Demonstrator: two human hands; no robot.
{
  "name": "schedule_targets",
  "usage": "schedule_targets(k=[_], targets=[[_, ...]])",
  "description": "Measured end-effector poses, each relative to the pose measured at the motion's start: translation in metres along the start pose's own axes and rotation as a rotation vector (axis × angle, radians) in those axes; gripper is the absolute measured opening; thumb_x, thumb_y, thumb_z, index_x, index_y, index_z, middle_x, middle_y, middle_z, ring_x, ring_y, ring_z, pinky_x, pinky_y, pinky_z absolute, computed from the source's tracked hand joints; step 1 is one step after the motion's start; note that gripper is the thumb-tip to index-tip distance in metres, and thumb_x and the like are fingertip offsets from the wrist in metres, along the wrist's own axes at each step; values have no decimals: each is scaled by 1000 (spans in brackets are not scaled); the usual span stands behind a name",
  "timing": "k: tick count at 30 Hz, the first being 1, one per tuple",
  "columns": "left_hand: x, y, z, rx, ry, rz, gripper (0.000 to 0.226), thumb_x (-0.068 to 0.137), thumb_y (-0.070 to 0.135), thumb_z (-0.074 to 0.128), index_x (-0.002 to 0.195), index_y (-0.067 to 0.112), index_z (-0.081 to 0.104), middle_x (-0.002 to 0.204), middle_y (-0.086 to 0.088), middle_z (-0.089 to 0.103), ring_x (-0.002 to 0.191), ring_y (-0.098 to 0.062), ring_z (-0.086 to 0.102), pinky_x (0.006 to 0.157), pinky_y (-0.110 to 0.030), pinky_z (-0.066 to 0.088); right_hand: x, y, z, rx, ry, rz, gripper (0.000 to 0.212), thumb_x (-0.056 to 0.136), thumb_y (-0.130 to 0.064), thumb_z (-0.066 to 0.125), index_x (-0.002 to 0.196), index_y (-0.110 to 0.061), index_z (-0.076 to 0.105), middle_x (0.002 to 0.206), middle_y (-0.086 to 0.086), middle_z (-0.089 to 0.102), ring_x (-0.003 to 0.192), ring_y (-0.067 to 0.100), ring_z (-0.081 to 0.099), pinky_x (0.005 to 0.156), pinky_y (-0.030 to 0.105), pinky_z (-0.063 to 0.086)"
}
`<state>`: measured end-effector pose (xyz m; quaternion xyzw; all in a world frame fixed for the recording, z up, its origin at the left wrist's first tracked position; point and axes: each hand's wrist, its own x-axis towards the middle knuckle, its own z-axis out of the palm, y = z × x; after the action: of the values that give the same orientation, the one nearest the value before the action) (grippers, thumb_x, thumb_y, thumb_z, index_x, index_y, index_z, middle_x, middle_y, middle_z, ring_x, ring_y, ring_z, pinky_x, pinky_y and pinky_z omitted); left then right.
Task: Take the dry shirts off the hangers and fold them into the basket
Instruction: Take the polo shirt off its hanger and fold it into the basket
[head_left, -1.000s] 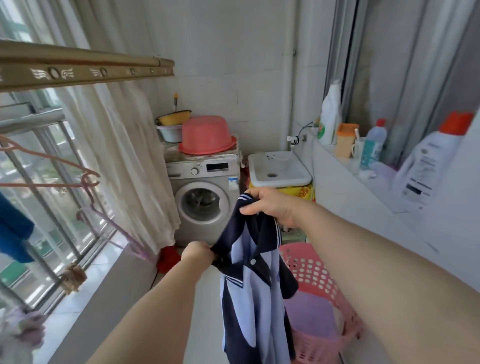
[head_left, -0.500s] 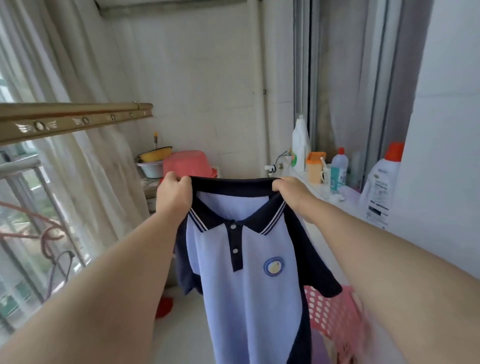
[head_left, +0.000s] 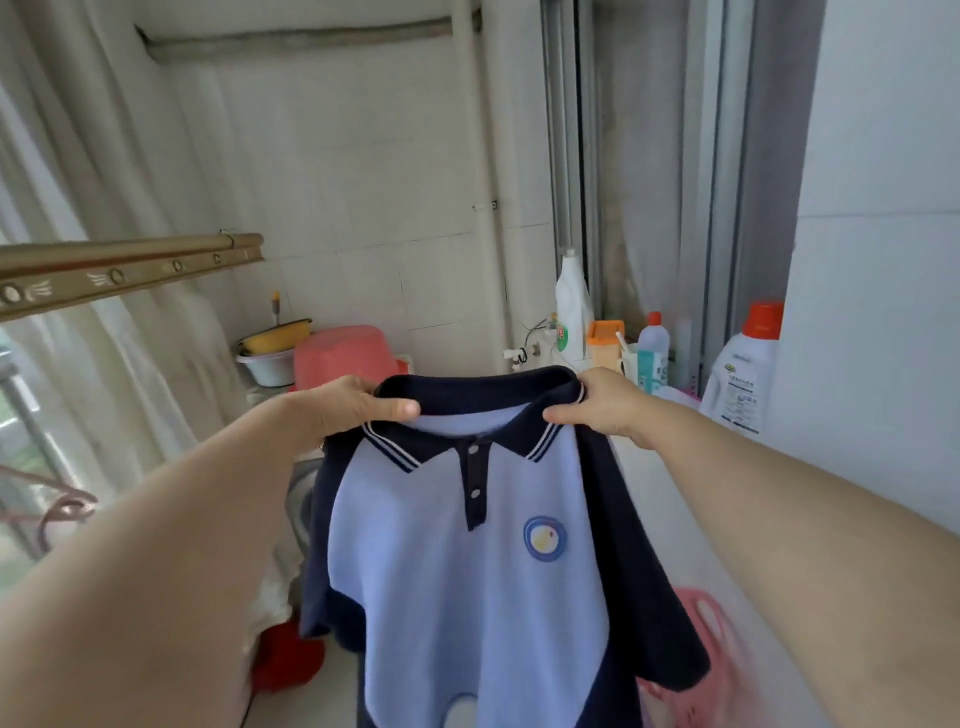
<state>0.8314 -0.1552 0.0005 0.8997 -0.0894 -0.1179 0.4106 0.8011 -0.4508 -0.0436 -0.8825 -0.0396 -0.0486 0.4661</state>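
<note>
Shirt: the light blue polo shirt (head_left: 467, 571) with navy collar and sleeves hangs front-on, spread open between both hands, a round badge on its chest; half a second ago it was held the same way but lower in view, and a second ago it hung bunched and twisted
Left hand: the left hand (head_left: 353, 405) is closed on the collar at the shirt's left shoulder, thumb lying along the collar's front edge; earlier it gripped with the fist bunched over the top
Right hand: the right hand (head_left: 597, 405) pinches the collar at the shirt's right shoulder, fingers curled behind the fabric
Basket: the pink basket (head_left: 701, 618) shows blurred just behind the shirt's right sleeve, lower down; a second ago it was plainly seen below the shirt
Behind the shirt: a pink basin (head_left: 337, 353) upside down past the left hand; a white detergent bottle (head_left: 743, 374) with an orange cap to the right of the shirt
Drying rail: the gold rail (head_left: 119, 267) runs to the left of the shirt, above the left forearm
</note>
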Motion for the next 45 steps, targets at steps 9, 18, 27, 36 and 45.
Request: schedule_targets(k=[9, 18, 27, 36, 45], targets=[[22, -7, -8, 262, -40, -34, 33, 68, 14, 84, 99, 16, 72, 99, -1, 73, 95, -22, 67, 90, -34, 50, 4, 10, -5, 110, 160, 23, 50, 80, -33, 74, 124, -15, 59, 110, -1, 63, 100, 15, 58, 78, 23, 44], [29, -14, 12, 185, 399, 82, 15, 79, 26, 75, 74, 17, 64, 69, -1, 61, 66, -19, 57, 55, -26, 41, -5, 6, -10, -219, 145, 140, 40, 88, -29, 65, 124, -13, 58, 121, 4, 61, 112, 24, 56, 93, 32, 45], [17, 61, 98, -181, 66, 206, 9, 95, 16, 52, 89, 11, 47, 68, -3, 47, 54, -14, 45, 39, -20, 37, 12, -52, 39, 100, 234, 163, 33, 94, -29, 46, 99, -1, 62, 101, 23, 66, 97, 36, 63, 85, 45, 52], [-3, 68, 94, -574, -95, 222, 23, 99, 13, 40, 115, 7, 55, 98, -15, 64, 71, -28, 68, 61, -37, 59, 5, -51, 32, 266, 83, 131, 74, 64, -72, 66, 115, -19, 64, 110, 1, 69, 103, 18, 63, 95, 35, 48], [15, 47, 80, -243, 432, 363, 69, 55, 31, 91, 110, 16, 51, 105, 2, 56, 94, -13, 56, 84, -30, 49, -15, -52, 23, 388, -42, 52, 30, 87, -2, 51, 113, -10, 63, 110, 10, 64, 97, 19, 59, 78, 24, 45]])
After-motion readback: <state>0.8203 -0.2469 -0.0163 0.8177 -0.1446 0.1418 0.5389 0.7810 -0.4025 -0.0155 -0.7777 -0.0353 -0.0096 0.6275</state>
